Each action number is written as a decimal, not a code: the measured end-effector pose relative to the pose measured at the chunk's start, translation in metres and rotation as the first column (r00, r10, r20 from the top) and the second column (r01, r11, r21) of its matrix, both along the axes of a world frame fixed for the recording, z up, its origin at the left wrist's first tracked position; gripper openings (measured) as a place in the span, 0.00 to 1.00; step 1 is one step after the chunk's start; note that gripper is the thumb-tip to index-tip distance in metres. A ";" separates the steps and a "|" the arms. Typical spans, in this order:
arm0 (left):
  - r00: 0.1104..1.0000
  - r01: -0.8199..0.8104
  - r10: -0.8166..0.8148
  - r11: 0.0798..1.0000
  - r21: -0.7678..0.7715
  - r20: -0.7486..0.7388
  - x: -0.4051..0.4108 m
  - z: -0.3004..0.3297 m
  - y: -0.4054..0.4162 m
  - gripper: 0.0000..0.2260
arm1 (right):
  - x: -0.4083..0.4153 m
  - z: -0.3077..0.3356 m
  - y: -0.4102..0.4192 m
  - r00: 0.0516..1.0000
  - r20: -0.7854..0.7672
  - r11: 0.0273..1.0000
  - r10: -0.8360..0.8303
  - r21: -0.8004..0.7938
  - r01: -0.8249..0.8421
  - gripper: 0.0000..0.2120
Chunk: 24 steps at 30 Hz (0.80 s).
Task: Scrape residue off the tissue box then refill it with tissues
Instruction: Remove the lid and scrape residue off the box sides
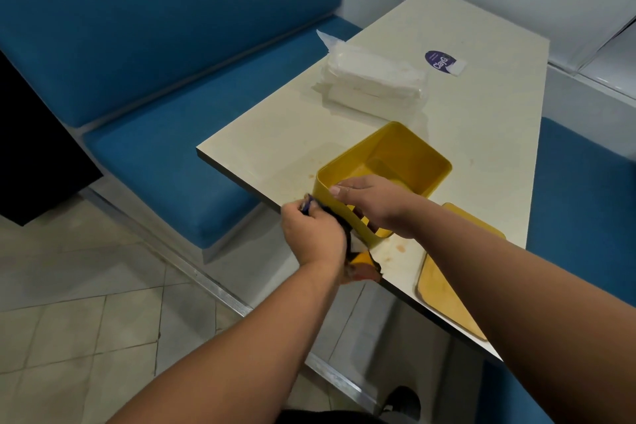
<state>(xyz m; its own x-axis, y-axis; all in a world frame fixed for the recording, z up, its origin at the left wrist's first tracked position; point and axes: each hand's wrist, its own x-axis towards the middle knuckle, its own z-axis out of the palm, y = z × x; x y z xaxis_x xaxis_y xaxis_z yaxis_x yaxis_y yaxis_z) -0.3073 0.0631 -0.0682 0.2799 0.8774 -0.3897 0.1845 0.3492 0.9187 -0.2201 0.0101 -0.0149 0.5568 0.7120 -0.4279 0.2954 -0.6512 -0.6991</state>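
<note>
Head view: box [406,162], yellow and open-topped, sits at the near left corner of the table [481,113], long axis running from that corner away and to the right. Right hand [370,198] grips the near rim, fingers curled over it, steadying the box. Left hand [311,234] is closed around a dark scraper [309,205], tip against the box's near left outer wall; a crumpled cloth [361,262] hangs below it. Left hand is nearer the working face, so scraping strokes likely run along that wall. Lid [444,279] lies just right of the box. Tissues [371,79], wrapped, lie beyond the box, well apart.
</note>
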 end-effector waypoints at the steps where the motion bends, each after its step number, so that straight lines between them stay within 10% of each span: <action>1: 1.000 -0.016 0.015 1.000 0.017 0.024 0.004 0.003 0.006 0.01 | 0.000 0.000 0.000 1.000 -0.024 1.000 -0.007 0.002 0.007 0.24; 24: 0.987 0.160 -0.160 0.987 0.033 0.006 -0.027 -0.032 -0.007 0.12 | 0.002 -0.008 0.000 0.999 -0.049 1.000 -0.005 0.026 0.007 0.25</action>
